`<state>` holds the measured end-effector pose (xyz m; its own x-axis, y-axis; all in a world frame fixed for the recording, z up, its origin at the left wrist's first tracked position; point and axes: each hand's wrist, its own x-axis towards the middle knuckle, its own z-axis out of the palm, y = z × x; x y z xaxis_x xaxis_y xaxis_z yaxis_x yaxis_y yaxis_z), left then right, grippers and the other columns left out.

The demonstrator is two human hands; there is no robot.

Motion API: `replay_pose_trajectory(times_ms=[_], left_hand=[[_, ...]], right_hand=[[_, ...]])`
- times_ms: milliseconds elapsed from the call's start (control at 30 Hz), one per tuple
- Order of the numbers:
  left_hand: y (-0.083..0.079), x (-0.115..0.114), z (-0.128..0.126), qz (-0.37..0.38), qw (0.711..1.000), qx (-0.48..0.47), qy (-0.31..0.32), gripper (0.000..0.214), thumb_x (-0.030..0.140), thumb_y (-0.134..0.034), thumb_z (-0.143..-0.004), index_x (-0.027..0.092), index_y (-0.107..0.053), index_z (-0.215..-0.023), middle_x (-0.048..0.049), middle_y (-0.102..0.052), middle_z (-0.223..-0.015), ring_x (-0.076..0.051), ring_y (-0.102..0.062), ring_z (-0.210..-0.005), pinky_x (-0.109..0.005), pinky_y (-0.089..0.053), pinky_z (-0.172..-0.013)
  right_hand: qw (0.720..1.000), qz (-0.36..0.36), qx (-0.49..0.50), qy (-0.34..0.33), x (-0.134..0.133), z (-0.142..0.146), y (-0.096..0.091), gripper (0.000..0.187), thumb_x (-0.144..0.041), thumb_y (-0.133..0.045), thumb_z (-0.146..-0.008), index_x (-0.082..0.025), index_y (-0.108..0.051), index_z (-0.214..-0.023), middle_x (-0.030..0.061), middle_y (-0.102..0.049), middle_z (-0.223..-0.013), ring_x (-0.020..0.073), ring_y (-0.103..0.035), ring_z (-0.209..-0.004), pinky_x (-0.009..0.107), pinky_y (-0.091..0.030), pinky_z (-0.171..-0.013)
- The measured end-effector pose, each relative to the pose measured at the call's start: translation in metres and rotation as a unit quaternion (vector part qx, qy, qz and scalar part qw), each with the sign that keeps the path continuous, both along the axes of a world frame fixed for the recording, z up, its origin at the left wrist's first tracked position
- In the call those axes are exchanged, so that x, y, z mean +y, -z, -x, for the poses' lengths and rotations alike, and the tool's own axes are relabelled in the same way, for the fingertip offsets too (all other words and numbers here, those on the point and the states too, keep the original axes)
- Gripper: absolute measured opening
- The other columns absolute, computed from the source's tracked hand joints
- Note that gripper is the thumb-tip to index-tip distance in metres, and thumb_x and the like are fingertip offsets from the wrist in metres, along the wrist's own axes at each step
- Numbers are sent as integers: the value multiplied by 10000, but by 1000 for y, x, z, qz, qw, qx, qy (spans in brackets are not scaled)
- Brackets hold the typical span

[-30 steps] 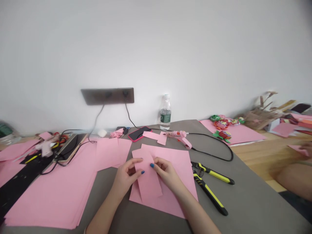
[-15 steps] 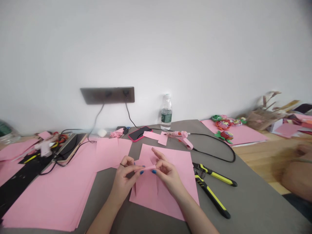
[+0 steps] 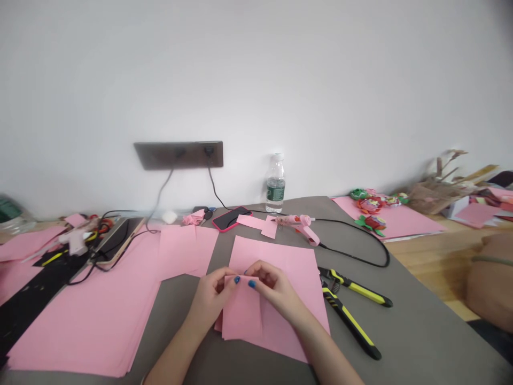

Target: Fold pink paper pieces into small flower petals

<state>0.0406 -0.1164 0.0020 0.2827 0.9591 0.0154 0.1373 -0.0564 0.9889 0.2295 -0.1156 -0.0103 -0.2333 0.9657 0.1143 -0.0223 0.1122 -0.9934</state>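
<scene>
A folded strip of pink paper lies flat on a larger pink paper sheet, its long axis running almost straight from the person's hands toward their body. Its far end sits between the left hand and right hand, with the strip's length closer to the left. The fingers of both hands curl closed over that end, holding it in a narrow pinch. The sheet rests on a gray surface, with yellow-and-black-handled pliers just to its right and a pink hot glue gun farther off.
</scene>
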Motion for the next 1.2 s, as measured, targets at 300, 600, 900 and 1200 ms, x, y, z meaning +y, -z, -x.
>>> replay_pose_trajectory(times_ms=[300, 600, 900, 1200], left_hand=[[2, -1, 0, -16, 999, 29, 26, 314, 431, -566, -885, 160, -725, -896, -24, -661, -734, -169, -576, -676, -212, -399, -553], [12, 5, 7, 2, 986, -72, -149, 348, 492, -656, -821, 165, -601, -718, 26, -518, -651, -119, -463, -600, -186, -371, -523], [6, 5, 12, 25, 996, -69, -46, 327, 469, -697, -787, 159, -713, -890, -43, -689, -792, -189, -602, -718, -262, -503, -680], [1, 4, 12, 42, 998, -3, -50, 443, 523, -644, -815, 148, -758, -1021, -81, -762, -912, -260, -667, -853, -291, -519, -701]], right_hand=[[999, 29, 3, 30, 1, 5, 6, 338, -507, -705, -794, -180, -635, -744, 1, -585, -670, 145, -486, -620, 256, -367, -571], [997, 27, -30, -62, -5, 5, -5, 280, -416, -732, -794, -178, -599, -734, -7, -559, -725, 139, -467, -663, 251, -345, -597], [991, 56, 100, 70, -1, 6, 3, 384, -533, -659, -828, -196, -510, -721, -33, -452, -645, 110, -371, -566, 235, -290, -529], [996, 45, 33, 63, 0, 11, 4, 444, -609, -716, -715, -194, -571, -653, -14, -476, -617, 125, -379, -558, 255, -295, -524]])
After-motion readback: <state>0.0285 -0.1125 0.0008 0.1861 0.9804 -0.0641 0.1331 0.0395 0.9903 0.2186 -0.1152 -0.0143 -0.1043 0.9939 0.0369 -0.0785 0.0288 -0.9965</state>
